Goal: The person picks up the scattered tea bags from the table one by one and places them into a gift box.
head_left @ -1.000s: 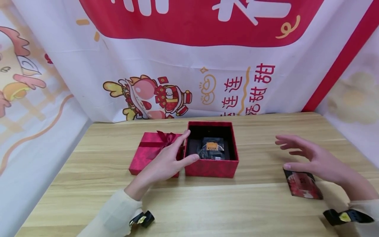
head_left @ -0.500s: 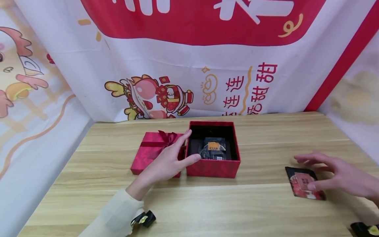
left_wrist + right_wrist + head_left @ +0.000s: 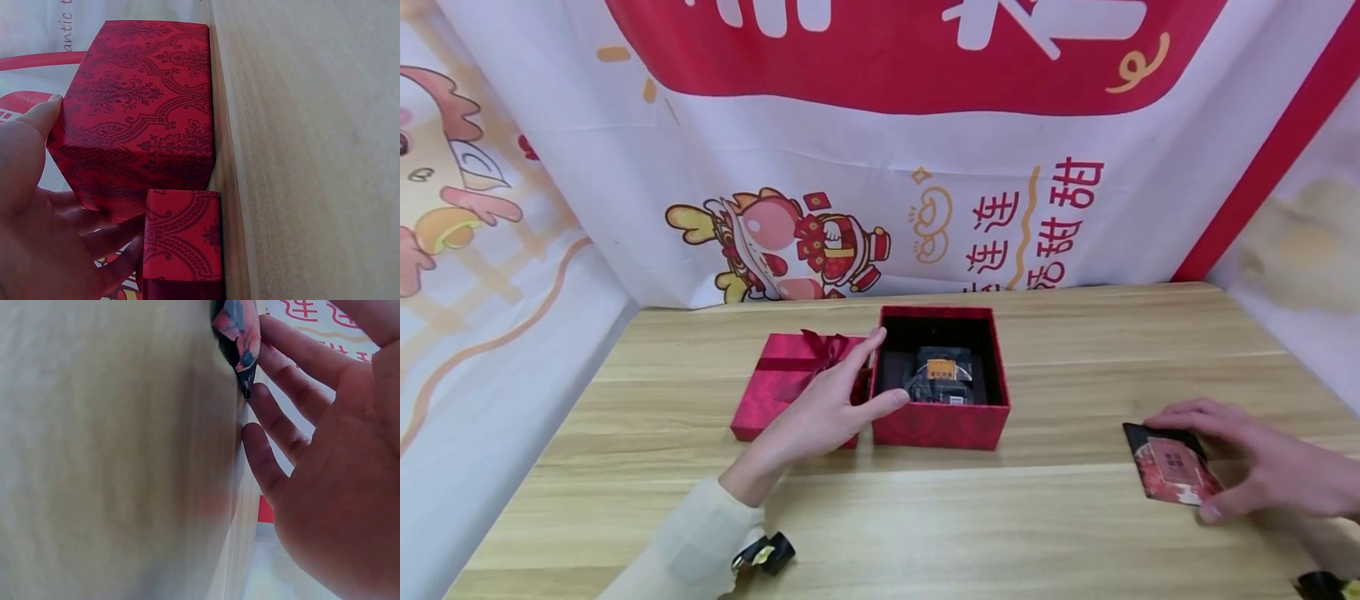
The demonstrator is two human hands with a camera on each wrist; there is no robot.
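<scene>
Though glossy, flat dark packet (image 3: 1171, 472) under fingers (image 3: 1213, 510)

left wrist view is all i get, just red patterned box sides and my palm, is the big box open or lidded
Observer: Open. The head view shows the red box with no lid, and a dark packet with an orange label lying inside.
Operator: where's the lid then
Observer: The lid, tied with a dark red bow, lies on the table against the box's left side, partly under the left hand.
Operator: and the right hand
Observer: The right hand rests on a black and red sachet lying flat on the table, well right of the box.
</scene>
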